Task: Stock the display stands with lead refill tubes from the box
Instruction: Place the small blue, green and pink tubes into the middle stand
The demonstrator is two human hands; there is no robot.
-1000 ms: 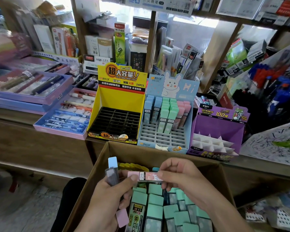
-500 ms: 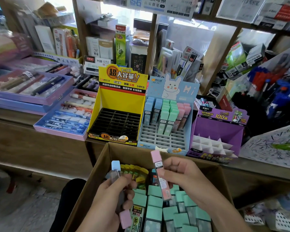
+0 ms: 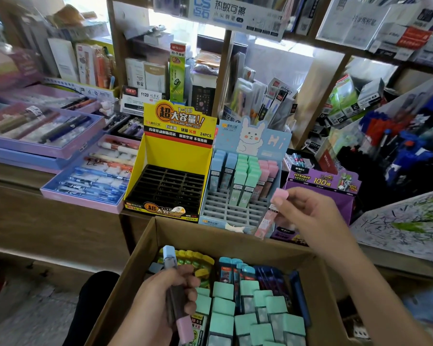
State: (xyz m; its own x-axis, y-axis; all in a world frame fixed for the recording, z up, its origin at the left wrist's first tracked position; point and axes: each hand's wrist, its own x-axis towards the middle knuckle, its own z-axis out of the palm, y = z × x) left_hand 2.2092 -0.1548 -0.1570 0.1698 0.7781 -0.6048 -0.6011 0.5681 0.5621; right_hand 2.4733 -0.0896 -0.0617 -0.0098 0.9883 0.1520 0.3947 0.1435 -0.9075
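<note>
A cardboard box point(image 3: 145, 248) in front of me holds several lead refill tubes, mostly green-capped ones point(image 3: 248, 318). My left hand point(image 3: 160, 303) is over the box, closed around two tubes, one blue-capped and one pink-capped. My right hand point(image 3: 308, 216) holds a pink-capped tube point(image 3: 270, 216) upright by its cap, in front of the right edge of the pale blue rabbit display stand point(image 3: 238, 211). That stand has blue, green and pink tubes in its back rows. The yellow stand point(image 3: 175, 148) has an empty black grid. The purple stand point(image 3: 335, 193) sits behind my right hand.
Lilac trays of pens point(image 3: 85, 178) lie on the wooden counter to the left. Shelves crowded with stationery packs point(image 3: 260, 101) rise behind the stands. A scribbled test sheet point(image 3: 408, 221) slopes at the right. My dark-clothed knee point(image 3: 93, 295) shows left of the box.
My right hand has lifted the pink-capped tube out of the box, up and right, to the blue stand's front right. My left hand stays over the box with its two tubes.
</note>
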